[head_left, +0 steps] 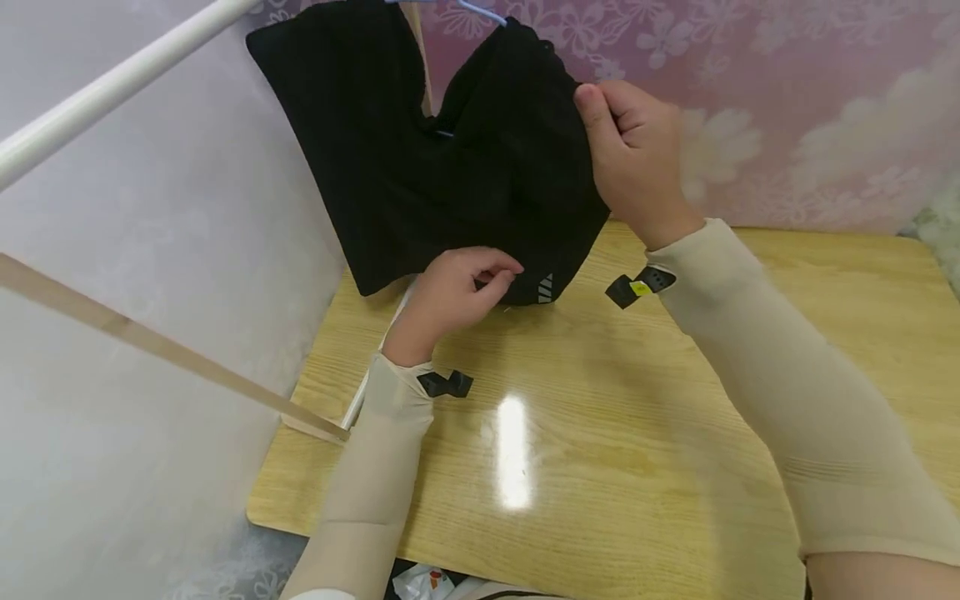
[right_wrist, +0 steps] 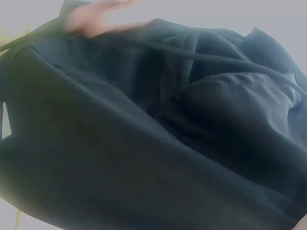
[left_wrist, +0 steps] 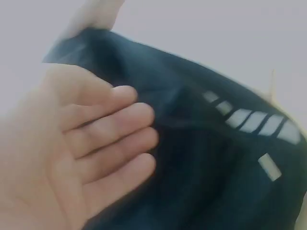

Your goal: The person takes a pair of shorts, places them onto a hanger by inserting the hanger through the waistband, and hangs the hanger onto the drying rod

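Note:
A pair of black shorts hangs from a blue hanger, with grey slanted marks near its lower right corner. My right hand pinches the right edge of the cloth, thumb toward me. In front of the lower hem is my left hand, its fingers loosely bent. The left wrist view shows its palm with relaxed fingers overlapping the cloth and nothing in their grasp. Folds and a thin dark cord cross the shorts in the right wrist view.
A white pole slants across the upper left, and a wooden bar runs down to a foot on the wooden table. A flower-patterned wall stands behind. A white crumpled packet lies below the table's near edge.

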The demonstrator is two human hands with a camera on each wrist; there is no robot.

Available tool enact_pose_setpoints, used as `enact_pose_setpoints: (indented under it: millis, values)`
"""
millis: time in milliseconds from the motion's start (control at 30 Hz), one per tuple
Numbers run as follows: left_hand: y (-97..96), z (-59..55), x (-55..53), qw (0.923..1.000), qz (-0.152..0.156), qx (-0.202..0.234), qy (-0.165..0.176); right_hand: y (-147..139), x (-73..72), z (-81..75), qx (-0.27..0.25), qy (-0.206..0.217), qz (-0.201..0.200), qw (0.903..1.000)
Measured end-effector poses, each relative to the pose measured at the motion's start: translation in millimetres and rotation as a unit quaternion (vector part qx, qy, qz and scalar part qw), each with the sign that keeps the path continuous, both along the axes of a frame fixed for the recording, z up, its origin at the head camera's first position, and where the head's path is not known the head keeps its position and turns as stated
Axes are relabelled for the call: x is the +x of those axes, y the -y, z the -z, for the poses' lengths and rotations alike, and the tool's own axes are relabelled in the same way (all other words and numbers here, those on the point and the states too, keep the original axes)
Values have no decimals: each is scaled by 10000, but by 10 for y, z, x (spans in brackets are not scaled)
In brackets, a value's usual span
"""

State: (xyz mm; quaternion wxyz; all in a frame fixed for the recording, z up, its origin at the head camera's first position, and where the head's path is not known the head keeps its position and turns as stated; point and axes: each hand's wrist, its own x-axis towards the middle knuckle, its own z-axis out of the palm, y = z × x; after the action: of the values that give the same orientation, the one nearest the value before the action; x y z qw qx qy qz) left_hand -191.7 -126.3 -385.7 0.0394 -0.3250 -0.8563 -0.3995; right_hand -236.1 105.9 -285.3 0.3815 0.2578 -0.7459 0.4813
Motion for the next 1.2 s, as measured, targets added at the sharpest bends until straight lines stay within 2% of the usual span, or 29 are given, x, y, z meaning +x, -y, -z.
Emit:
enact_pose_setpoints:
  millis: [100,233,333,467,567,667,900,1200]
  values:
    - [-70,64,-15,9988,111,-316,353,132,-35,-51,251,-280,-129,9992]
    - [-120,150,-8,9967,159,-502,617,282,-31,-77,524,-328,-306,9976]
    - [-149,177,-8,9943,291,-645,793,357,-20,-96,620,-142,-271,9976]
    - [-199,181,-30,9904,692,-693,975,413,2,-142,740,488,-143,9960]
    - [-230,188,-43,9884,874,-717,1015,447,20,-172,942,925,-133,9912]
    - [-243,201,-45,9876,895,-782,1024,489,22,-187,1150,1078,-112,9874]
    - [-262,219,-48,9888,874,-818,894,610,-24,-184,1507,1113,-109,9822]
    - [-295,226,-71,9905,1007,-598,726,660,-32,-196,1826,1064,-75,9774]
